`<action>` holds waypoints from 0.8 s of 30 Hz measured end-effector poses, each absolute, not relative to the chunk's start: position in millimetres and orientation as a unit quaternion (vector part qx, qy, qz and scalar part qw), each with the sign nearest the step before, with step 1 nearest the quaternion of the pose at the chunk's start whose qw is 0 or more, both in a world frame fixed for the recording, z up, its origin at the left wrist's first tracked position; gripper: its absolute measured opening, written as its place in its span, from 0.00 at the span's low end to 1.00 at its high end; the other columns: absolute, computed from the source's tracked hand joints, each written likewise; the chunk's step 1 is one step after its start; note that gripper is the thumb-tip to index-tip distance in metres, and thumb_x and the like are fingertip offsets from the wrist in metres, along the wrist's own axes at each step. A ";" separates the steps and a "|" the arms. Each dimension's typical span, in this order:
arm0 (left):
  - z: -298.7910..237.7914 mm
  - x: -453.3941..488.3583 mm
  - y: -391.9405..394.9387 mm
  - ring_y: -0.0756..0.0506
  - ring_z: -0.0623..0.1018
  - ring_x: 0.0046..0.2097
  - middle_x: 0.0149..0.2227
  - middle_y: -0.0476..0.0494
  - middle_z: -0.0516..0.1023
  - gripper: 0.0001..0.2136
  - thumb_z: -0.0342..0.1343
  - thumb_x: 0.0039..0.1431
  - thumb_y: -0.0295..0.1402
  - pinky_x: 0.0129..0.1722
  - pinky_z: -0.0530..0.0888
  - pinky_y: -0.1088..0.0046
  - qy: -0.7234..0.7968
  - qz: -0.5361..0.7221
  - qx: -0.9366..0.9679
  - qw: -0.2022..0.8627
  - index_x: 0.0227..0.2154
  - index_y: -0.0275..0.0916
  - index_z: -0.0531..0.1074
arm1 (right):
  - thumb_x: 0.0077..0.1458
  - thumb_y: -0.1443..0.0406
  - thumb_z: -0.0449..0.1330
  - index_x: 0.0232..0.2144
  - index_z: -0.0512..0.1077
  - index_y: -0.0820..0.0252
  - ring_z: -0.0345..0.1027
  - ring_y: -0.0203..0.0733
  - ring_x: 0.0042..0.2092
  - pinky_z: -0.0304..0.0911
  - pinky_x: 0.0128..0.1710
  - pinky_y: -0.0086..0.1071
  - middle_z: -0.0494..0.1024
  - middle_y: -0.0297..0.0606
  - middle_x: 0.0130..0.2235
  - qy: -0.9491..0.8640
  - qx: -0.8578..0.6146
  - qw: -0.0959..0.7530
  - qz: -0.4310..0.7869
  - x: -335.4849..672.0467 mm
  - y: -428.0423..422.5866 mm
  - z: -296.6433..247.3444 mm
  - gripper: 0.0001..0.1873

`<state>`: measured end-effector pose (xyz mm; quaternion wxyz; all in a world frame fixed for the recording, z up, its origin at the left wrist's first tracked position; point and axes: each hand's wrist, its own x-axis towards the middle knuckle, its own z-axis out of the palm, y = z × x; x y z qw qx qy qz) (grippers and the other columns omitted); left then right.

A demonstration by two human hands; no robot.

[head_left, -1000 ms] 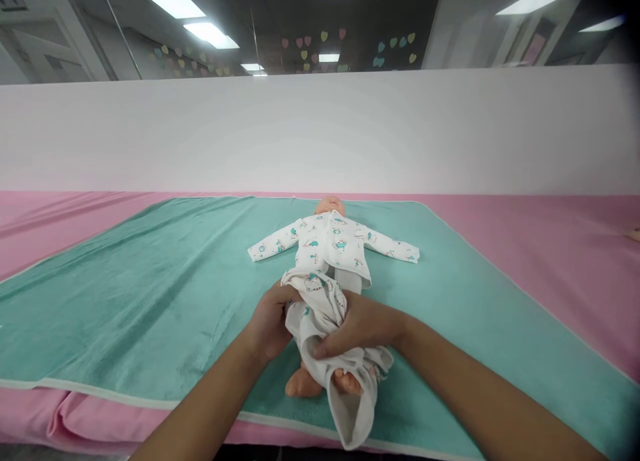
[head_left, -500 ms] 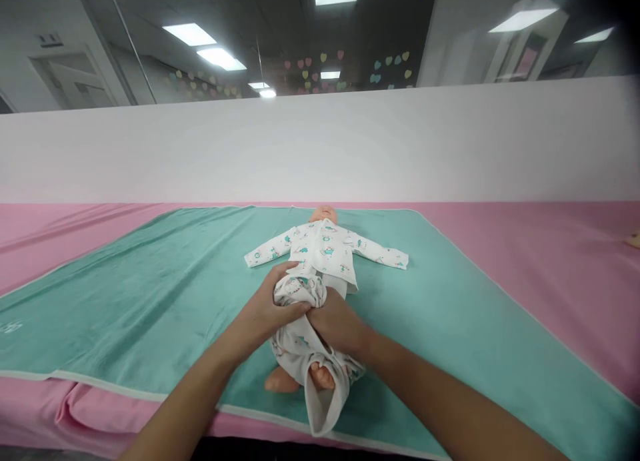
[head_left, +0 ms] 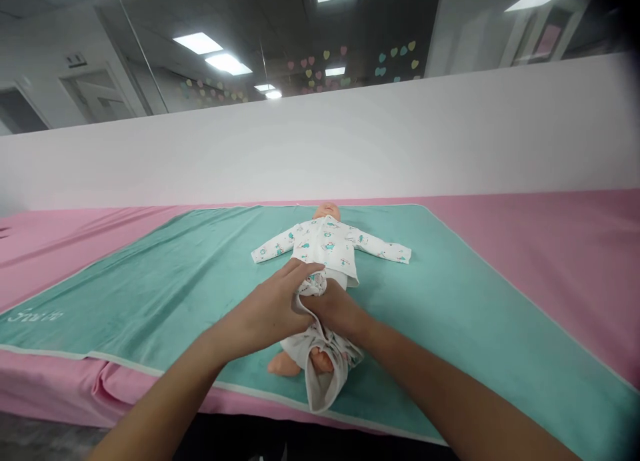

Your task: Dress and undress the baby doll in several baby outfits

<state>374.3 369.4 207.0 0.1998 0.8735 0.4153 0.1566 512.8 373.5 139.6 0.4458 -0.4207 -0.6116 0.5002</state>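
Note:
A baby doll (head_left: 327, 211) lies on its back, dressed in a white printed jacket (head_left: 325, 242) with both sleeves spread wide. White printed baby trousers (head_left: 325, 391) are bunched around its legs, one wide opening facing me. One doll foot (head_left: 284, 364) sticks out at the left; the other shows inside the opening. My left hand (head_left: 273, 311) is wrapped around the gathered cloth from the left. My right hand (head_left: 337, 311) grips the same trousers from the right, its fingers partly hidden in the fabric.
Beneath the doll is a teal blanket (head_left: 165, 294) with a white edge, spread over a pink cover (head_left: 550, 247). A low white wall (head_left: 320, 154) runs along the back, with a mirror or glass above it. The surface's front edge is close to me.
My left hand has shifted right and now covers more of the bunched trousers, closer to my right hand. The camera view has tilted slightly.

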 end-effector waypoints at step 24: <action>149.1 354.7 385.9 0.44 0.73 0.27 0.29 0.43 0.75 0.10 0.43 0.54 0.31 0.24 0.60 0.74 0.568 0.077 0.811 0.118 0.39 0.40 0.64 | 0.41 0.67 0.55 0.29 0.65 0.60 0.61 0.38 0.33 0.57 0.31 0.30 0.70 0.34 0.32 -0.732 -0.461 0.383 0.322 519.0 382.3 125.8 0.08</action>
